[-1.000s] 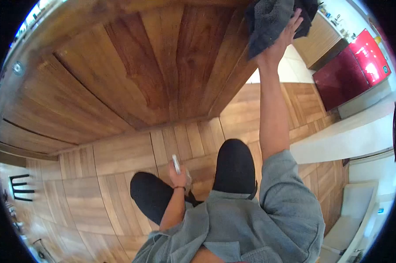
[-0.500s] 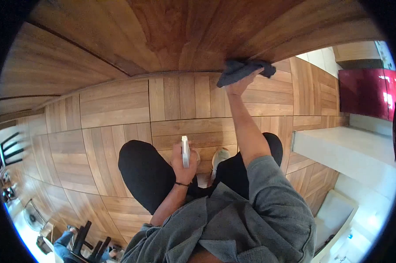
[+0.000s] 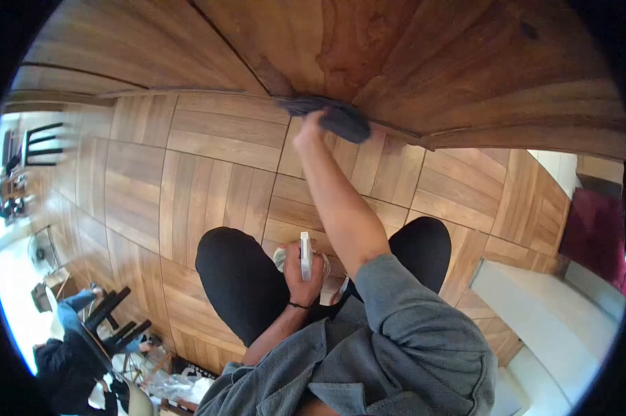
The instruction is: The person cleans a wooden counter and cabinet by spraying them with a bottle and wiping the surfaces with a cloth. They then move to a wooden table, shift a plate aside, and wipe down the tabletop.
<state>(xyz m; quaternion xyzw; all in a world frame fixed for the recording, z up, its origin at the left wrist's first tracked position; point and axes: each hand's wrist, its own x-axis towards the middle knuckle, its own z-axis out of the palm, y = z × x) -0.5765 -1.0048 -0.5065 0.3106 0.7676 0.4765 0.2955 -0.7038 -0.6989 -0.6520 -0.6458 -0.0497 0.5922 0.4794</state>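
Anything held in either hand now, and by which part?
Right hand: dark cloth, pressed at its middle. Left hand: white object, gripped around its lower part.

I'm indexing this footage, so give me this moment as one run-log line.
right hand: on dark cloth at lower edge of wooden panel | left hand: holds slim white object between knees | object identity: unclear

No words, numbers or brands can be read; pale marks (image 3: 188, 372) on a dark item (image 3: 180, 363) are too small.
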